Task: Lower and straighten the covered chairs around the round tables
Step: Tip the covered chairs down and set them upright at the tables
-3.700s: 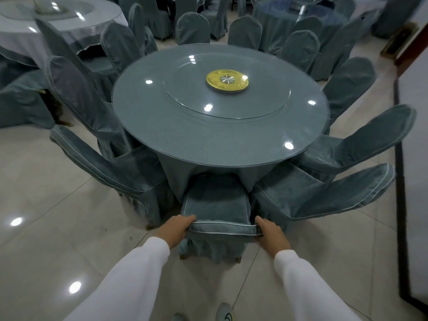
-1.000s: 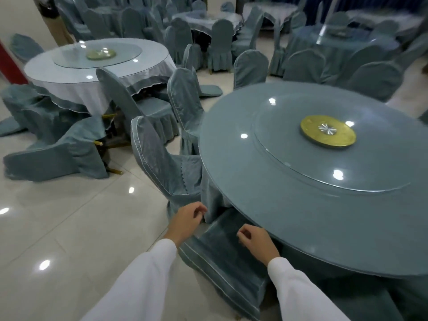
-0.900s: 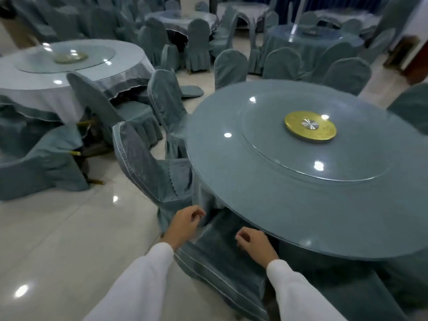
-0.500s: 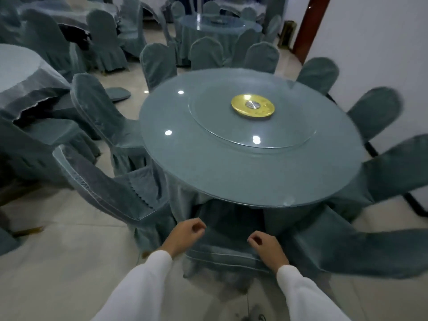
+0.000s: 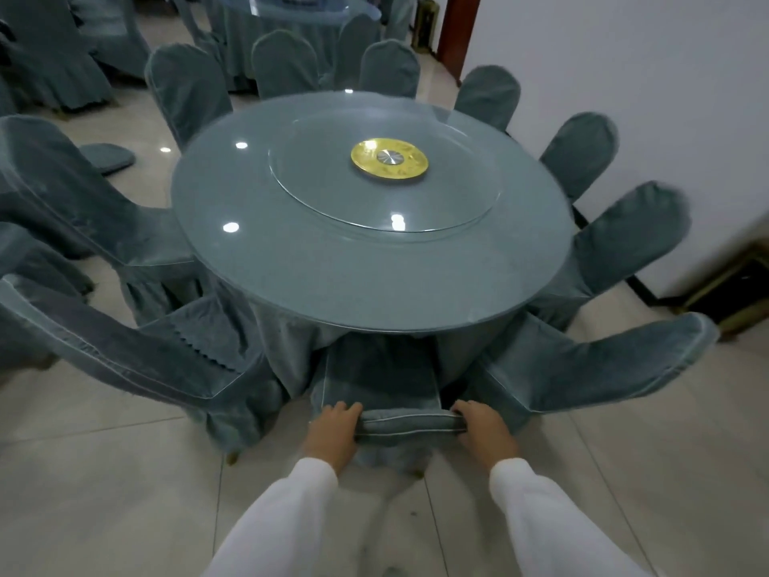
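Note:
A grey-blue covered chair (image 5: 380, 378) stands right in front of me, its seat tucked under the round table (image 5: 333, 281). My left hand (image 5: 333, 431) grips the left end of its backrest top, and my right hand (image 5: 484, 428) grips the right end. Covered chairs ring the table; the one to the left (image 5: 125, 360) and the one to the right (image 5: 582, 364) lean outward beside mine.
A glass turntable (image 5: 387, 185) with a gold hub (image 5: 389, 162) lies on the table. A white wall (image 5: 645, 77) runs close on the right, with a dark gold-framed object (image 5: 736, 289) at its foot. More covered chairs and tables stand behind and left. A loose cushion (image 5: 106, 156) lies on the floor.
The view has swung right, from the table's left side to facing it squarely. Both hands, hovering with curled fingers over the chair a moment ago, now clasp the two ends of its backrest top.

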The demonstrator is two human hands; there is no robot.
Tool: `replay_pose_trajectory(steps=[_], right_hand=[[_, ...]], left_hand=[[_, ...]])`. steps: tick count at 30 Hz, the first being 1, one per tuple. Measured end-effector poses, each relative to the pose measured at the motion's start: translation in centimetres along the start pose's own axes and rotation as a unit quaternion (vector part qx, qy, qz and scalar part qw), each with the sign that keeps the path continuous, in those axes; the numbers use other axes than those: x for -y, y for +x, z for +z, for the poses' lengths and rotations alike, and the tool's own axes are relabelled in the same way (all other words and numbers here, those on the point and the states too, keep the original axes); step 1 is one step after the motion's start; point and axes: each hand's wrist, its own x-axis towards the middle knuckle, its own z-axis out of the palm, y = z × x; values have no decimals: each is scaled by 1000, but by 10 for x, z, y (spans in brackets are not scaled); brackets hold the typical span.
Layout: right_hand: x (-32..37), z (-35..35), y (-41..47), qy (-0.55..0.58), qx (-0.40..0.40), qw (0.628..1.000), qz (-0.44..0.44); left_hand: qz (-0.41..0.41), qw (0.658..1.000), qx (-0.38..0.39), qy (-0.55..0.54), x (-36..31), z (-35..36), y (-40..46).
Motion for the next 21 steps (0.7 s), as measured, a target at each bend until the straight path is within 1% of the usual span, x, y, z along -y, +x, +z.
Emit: replay_pose_trajectory(steps=[4, 9, 13, 21], right_hand=[[-3, -1, 3, -25, -12, 1000, -15], [0, 9, -9, -59, -45, 996, -50], [5, 24, -18, -36, -72, 995, -63], [0, 30, -22, 11, -63, 995, -80]], left_hand=[[24, 999, -33, 32, 6, 11, 8], [61, 996, -25, 62, 23, 4, 2], [67, 995, -16, 71, 32, -5, -4], [50, 997, -25, 55, 34, -3, -5]])
